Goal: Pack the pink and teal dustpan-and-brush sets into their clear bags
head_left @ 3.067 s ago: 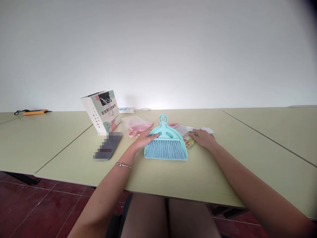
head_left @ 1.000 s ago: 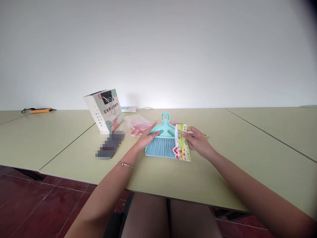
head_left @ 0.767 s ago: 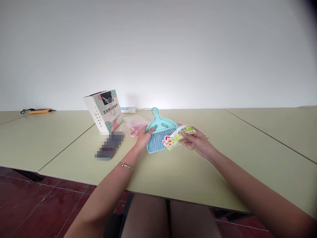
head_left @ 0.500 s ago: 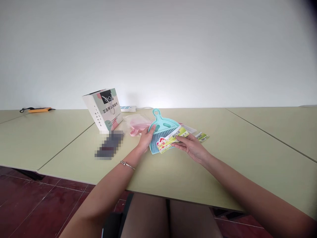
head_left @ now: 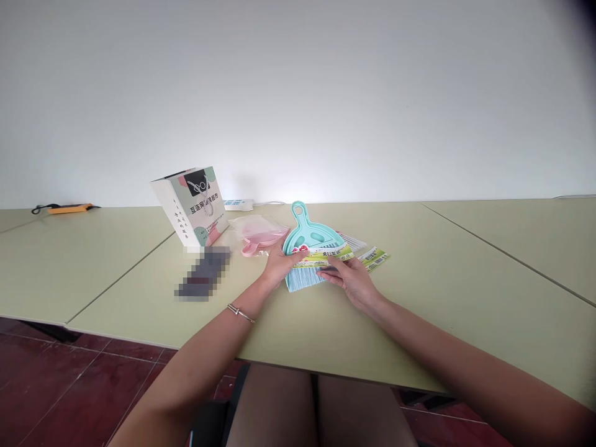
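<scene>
A turquoise dustpan [head_left: 313, 227] is in front of me, its looped handle pointing away. Pale blue brush bristles [head_left: 303, 279] show at its near end. A long printed green-and-white label card [head_left: 321, 256] lies across the pan and brush. My left hand [head_left: 277, 267] is closed on the left side of the dustpan, its thumb over the card's left end. My right hand [head_left: 356, 282] pinches the card near its right end, fingers underneath. The brush's upper part is hidden behind the card.
A pink dustpan [head_left: 265, 238] in clear plastic lies behind my left hand. Another green label card [head_left: 372, 257] and pale bristles [head_left: 352, 241] are at the right. A paper bag [head_left: 200, 208], a pixelated dark object [head_left: 203, 273] and an orange item [head_left: 69, 209] are further left.
The label card has turned more level across the dustpan, and my left thumb has come onto its left end. The brush bristles now show below the card, lighter in look.
</scene>
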### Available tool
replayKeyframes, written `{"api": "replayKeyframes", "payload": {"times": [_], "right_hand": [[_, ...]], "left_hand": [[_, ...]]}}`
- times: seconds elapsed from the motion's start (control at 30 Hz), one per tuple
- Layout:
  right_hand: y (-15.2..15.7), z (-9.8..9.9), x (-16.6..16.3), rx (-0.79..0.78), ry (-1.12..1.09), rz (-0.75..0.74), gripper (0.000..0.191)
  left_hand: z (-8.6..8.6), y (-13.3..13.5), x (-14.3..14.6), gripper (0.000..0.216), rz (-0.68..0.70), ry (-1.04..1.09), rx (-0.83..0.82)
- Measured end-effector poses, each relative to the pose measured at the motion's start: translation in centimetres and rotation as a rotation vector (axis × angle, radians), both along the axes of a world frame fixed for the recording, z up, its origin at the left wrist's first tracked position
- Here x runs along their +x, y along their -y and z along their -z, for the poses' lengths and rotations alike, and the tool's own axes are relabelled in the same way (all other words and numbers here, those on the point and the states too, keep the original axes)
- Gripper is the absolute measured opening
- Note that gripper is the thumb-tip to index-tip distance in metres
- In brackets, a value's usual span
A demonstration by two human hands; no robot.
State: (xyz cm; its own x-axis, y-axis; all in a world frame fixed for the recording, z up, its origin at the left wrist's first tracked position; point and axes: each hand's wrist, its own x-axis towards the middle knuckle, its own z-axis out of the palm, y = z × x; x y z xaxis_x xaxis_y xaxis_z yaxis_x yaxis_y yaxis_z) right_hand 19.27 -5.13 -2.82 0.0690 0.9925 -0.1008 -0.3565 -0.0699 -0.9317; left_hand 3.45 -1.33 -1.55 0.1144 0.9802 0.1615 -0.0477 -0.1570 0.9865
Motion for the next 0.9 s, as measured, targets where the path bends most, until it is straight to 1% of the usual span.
{"api": "replayKeyframes", "payload": {"times": [0.1, 0.13, 0.2, 0.27, 0.33, 0.43, 0.5, 0.6, 0.67, 0.73, 0.77, 0.83, 0.9], "right_hand": [[0.1, -0.3, 0.2, 0.035, 0.16, 0.001, 0.021], [0.2, -0.3, 0.3, 0.079, 0.232, 0.007, 0.025], [0.4, -0.5, 0.5, 0.183, 0.37, 0.036, 0.039], [0.4, -0.5, 0.6, 0.233, 0.462, 0.068, 0.049], [0.4, -0.5, 0.6, 0.192, 0.468, 0.06, 0.048], [0.2, -0.4, 0.5, 0.103, 0.313, 0.004, 0.033], [0.0, -0.3, 0.4, 0.075, 0.162, -0.049, 0.033], [-0.1, -0.4, 0.4, 0.039, -0.015, -0.149, 0.028], [-0.1, -0.4, 0.6, 0.001, -0.087, -0.158, 0.026], [-0.1, -0.5, 0.7, -0.019, -0.13, -0.12, 0.028], [-0.1, -0.5, 0.8, -0.018, -0.141, -0.099, 0.029], [-0.2, -0.5, 0.9, -0.007, -0.156, -0.066, 0.029], [-0.2, -0.5, 0.9, -0.008, -0.172, -0.031, 0.026]], "left_hand": [[0.1, -0.2, 0.0, 0.052, -0.08, 0.026, -0.013], [0.0, -0.3, 0.0, 0.051, -0.107, 0.05, -0.018], [-0.1, -0.6, -0.2, 0.05, -0.154, 0.132, -0.026], [-0.5, -0.8, -0.5, 0.05, -0.199, 0.251, -0.023], [-0.8, -1.1, -0.9, 0.052, -0.239, 0.366, -0.007], [-1.0, -1.1, -1.2, 0.055, -0.228, 0.441, -0.004], [-0.8, -0.9, -0.9, 0.054, -0.179, 0.408, -0.009], [-0.1, -0.2, 0.1, 0.053, -0.085, 0.269, 0.028], [0.3, 0.1, 0.8, 0.054, -0.015, 0.158, 0.074], [0.4, 0.2, 1.1, 0.05, 0.027, 0.065, 0.115], [0.4, 0.1, 1.1, 0.045, 0.024, 0.019, 0.129], [0.3, -0.3, 0.5, 0.038, -0.028, -0.076, 0.129], [0.3, -1.1, -0.6, 0.041, -0.104, -0.172, 0.129]]}}
